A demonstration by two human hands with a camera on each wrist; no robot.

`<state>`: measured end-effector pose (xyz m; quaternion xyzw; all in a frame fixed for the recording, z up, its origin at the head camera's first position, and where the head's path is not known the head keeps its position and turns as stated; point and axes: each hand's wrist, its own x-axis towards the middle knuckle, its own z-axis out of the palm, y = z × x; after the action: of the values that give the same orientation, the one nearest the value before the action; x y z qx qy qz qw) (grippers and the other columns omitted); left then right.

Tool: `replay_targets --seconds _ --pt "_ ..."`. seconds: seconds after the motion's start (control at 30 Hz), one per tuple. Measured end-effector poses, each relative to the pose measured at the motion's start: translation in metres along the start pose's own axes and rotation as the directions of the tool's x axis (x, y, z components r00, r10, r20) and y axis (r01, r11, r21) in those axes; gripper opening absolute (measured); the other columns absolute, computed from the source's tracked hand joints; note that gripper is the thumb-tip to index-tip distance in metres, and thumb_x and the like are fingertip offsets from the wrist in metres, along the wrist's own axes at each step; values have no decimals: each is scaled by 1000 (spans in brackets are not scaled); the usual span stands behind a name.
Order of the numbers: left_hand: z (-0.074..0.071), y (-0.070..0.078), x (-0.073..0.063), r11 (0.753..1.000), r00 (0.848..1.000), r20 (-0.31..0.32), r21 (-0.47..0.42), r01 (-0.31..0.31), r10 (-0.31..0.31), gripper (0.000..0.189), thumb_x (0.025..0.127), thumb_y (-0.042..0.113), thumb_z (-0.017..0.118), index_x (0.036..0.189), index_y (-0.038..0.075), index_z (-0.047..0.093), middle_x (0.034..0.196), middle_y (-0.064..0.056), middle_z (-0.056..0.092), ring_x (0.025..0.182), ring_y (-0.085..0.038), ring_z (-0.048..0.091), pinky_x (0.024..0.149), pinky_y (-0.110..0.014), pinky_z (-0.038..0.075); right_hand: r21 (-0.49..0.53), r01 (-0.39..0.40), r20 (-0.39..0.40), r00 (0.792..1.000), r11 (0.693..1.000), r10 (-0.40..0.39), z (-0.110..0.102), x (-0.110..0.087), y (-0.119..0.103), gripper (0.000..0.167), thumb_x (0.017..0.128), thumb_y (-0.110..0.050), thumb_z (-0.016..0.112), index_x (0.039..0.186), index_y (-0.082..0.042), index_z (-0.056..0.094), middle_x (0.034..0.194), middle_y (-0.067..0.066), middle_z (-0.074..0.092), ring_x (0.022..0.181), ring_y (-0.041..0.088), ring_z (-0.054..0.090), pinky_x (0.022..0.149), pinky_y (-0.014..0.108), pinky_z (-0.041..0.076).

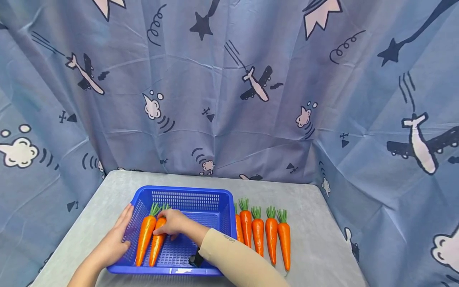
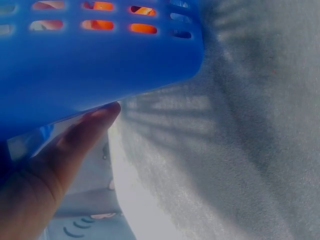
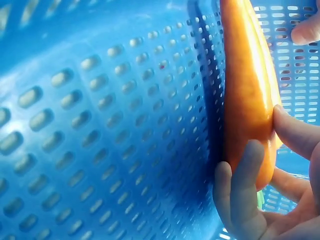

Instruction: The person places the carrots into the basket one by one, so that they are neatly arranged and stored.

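Observation:
A blue plastic basket (image 1: 201, 271) with slotted walls stands on the table. My left hand (image 1: 112, 243) holds its left wall, thumb tip over the rim inside; in the left wrist view one digit (image 2: 85, 132) touches the rim. Inside, two orange toy-like carrots with green tops lie side by side. My right hand (image 1: 173, 222) grips the right-hand carrot (image 1: 156, 247) near its top, fingers and thumb on either side of it, seen closely as a carrot (image 3: 247, 95) in the right wrist view. The other carrot (image 1: 145, 239) lies along the left wall.
To the right of the basket several more carrots (image 1: 271, 235) lie in a row on the grey table (image 1: 315, 239), tops pointing away; the nearest is partly hidden by the basket. A blue patterned curtain (image 1: 215, 99) hangs around the table's back and sides.

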<state>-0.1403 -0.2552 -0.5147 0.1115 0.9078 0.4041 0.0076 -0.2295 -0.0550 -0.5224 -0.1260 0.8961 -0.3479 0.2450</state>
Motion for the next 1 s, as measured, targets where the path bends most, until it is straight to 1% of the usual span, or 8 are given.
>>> replay_targets --seconds 0.17,0.3,0.4,0.5,0.67,0.8,0.9,1.0 --pt "1 0 1 1000 1000 9 -5 4 -4 101 74 -17 55 162 4 9 168 -23 2 148 -57 14 122 -43 4 14 8 -6 1000 1000 -8 -4 -3 0 51 81 -25 85 128 -19 67 109 5 65 51 21 64 47 35 58" --pt "2 0 3 1000 1000 14 -10 9 -8 101 74 -17 55 162 4 10 169 -22 2 148 -58 14 116 -65 12 53 -3 -10 1000 999 3 -7 -5 0 52 81 -23 84 130 -20 67 107 6 65 53 23 66 49 37 59" --pt "4 -1 3 1000 1000 12 -9 4 -4 101 74 -17 56 162 4 10 169 -22 2 148 -57 14 121 -40 4 82 -15 -1 1000 996 15 -10 -7 0 53 81 -21 84 131 -20 66 108 7 64 56 26 68 51 39 60" --pt "6 -1 3 1000 1000 9 -6 -8 8 101 74 -16 56 162 4 10 169 -22 2 148 -57 14 112 -16 -3 102 -23 10 1000 995 22 -15 -11 -1 55 82 -20 84 133 -19 65 115 9 64 58 28 70 53 42 61" --pt "4 -1 2 1000 1000 6 -8 -28 28 101 73 -17 55 162 2 10 168 -23 3 147 -59 15 107 -7 -4 67 -7 24 1000 998 5 -28 -20 -6 58 83 -22 83 137 -20 62 128 9 63 61 27 70 56 43 61" --pt "1 0 1 999 999 8 -21 -32 32 101 72 -18 55 161 1 10 168 -25 3 146 -59 14 103 -3 -5 67 12 31 999 998 -14 -40 -28 -15 57 84 -24 82 137 -21 62 122 8 65 67 27 71 57 42 62" --pt "0 0 0 999 1000 12 -25 -29 29 101 73 -18 55 161 0 9 167 -26 2 146 -60 13 104 -6 -6 101 22 35 999 995 -26 -48 -35 -22 55 83 -23 82 135 -20 64 114 8 65 71 28 71 56 42 61" --pt "-1 -1 0 999 1000 21 -31 -11 12 102 73 -18 55 161 1 8 167 -26 1 147 -60 11 119 -22 -3 120 30 39 999 992 -35 -57 -43 -28 53 83 -24 82 133 -23 65 115 10 65 73 24 70 53 39 60"
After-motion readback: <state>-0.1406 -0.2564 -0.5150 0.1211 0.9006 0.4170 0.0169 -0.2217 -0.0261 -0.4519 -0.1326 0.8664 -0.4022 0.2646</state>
